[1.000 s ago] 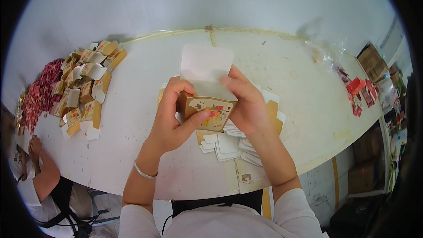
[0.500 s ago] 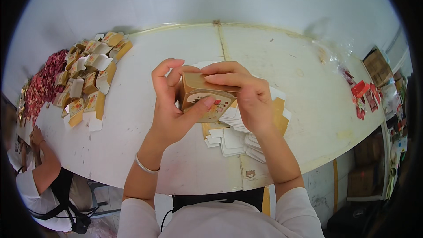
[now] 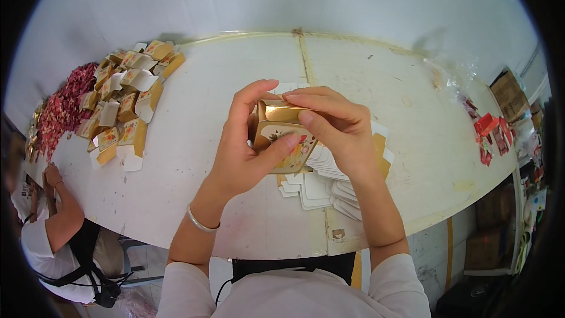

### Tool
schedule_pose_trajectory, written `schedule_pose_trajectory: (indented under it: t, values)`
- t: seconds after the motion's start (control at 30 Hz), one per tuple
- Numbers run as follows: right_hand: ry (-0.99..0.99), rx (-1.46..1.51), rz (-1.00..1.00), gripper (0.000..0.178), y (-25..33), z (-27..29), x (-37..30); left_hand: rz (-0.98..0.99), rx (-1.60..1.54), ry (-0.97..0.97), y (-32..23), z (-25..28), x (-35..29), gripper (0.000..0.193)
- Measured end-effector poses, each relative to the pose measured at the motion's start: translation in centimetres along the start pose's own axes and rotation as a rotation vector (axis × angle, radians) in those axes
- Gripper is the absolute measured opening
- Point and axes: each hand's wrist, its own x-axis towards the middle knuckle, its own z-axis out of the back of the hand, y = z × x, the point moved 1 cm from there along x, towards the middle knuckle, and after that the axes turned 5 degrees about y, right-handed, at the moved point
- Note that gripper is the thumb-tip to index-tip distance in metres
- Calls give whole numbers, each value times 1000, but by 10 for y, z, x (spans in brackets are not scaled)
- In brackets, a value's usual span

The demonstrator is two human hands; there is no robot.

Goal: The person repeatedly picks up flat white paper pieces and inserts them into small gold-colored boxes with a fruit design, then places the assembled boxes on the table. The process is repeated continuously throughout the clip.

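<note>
Between both hands, above the middle of the table, is a small gold cardboard box [image 3: 275, 132] with a printed fruit-like picture on its front. My left hand [image 3: 242, 144] grips its left side, thumb lying across the printed face. At the top right edge, my right hand [image 3: 338, 132] pinches the box, with its thumb and fingers on the gold flap. Part of the top is hidden by the fingers. Underneath lies a fanned stack of flat white and gold box blanks [image 3: 321, 191], partly covered by my hands.
Folded gold boxes with raised flaps [image 3: 126, 97] are heaped at the far left, beside a pile of small red packets [image 3: 69, 97]. Another person [image 3: 65, 218] sits at the left edge. Red wrappers [image 3: 488, 126] and clear plastic lie far right, near cardboard cartons [image 3: 509, 94].
The right thumb has come onto the box's top edge, and the top flap looks folded down further. The box has tipped slightly, showing more of its gold top.
</note>
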Motion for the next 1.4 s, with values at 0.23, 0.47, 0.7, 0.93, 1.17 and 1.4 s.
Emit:
schedule_pose_trajectory:
  t: [0.23, 0.47, 0.7, 0.93, 1.17, 1.4]
  values:
    - [-5, -247, 122, 20, 4, -4, -1, -53, -13, -28, 0, 1, 1, 51]
    - [97, -217, 183, 20, -1, 4, 1, -70, -61, 15, 7, 4, -1, 37]
    - [109, -7, 204, 26, -5, -5, 0, -6, -262, -121, -1, 8, -1, 23]
    - [181, -60, 161, 22, -11, 5, 2, 76, -295, -169, 3, 0, -1, 19]
    - [-211, -195, 0, 37, 15, 19, 4, 148, 1798, -934, -3, 167, 2, 61]
    - [-111, -337, -69, 33, 12, 18, 7, 994, 1288, 100, 88, 96, -12, 95]
